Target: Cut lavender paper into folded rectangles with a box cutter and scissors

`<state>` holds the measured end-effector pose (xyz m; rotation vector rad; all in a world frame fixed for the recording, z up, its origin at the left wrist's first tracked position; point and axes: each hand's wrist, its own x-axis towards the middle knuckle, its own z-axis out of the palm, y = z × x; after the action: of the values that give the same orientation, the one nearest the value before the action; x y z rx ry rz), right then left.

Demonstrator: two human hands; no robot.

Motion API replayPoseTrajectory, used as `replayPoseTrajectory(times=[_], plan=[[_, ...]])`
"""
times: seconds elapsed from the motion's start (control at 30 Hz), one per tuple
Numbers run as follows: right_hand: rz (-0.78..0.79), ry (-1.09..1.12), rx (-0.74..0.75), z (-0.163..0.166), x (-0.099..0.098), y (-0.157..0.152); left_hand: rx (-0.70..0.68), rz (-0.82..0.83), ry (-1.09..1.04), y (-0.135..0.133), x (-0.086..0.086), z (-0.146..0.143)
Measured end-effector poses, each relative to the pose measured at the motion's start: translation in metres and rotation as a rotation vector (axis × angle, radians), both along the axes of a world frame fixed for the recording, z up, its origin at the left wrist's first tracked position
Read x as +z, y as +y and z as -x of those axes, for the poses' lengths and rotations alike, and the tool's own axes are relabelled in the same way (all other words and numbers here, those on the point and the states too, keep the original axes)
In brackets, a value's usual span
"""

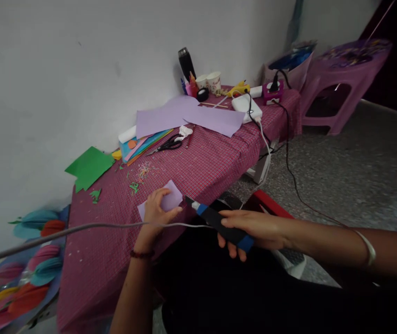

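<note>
My left hand is closed on a small piece of light purple paper at the near edge of the table, fingers on top and thumb towards the right. Part of the paper is hidden under the hand. Wrapped in my right hand is a thick black-and-blue handheld tool with a pale collar and a dark, narrow tip; its exact kind is unclear. The tip points at the right edge of the paper; whether they touch, I cannot tell. A grey cord crosses in front of my left wrist.
On the checked tablecloth lie black-handled scissors, paper scraps, green paper and large purple sheets. A white power bank, a yellow glue gun and cups stand farther back. A pink stool is right.
</note>
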<state>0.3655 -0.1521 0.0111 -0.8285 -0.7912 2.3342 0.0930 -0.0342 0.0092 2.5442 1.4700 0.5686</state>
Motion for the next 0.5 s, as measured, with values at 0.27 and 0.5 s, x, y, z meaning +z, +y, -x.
replayPoseTrajectory(times=[0.27,0.5], plan=[[-0.019,-0.079,-0.007,0.0002,0.002,-0.0048,-0.051,-0.048,0.019,0.0032,-0.0059,0.0031],[-0.013,-0.052,0.092,-0.0033,-0.004,-0.0067,-0.07,-0.076,0.036,0.0024,-0.0078,0.0034]])
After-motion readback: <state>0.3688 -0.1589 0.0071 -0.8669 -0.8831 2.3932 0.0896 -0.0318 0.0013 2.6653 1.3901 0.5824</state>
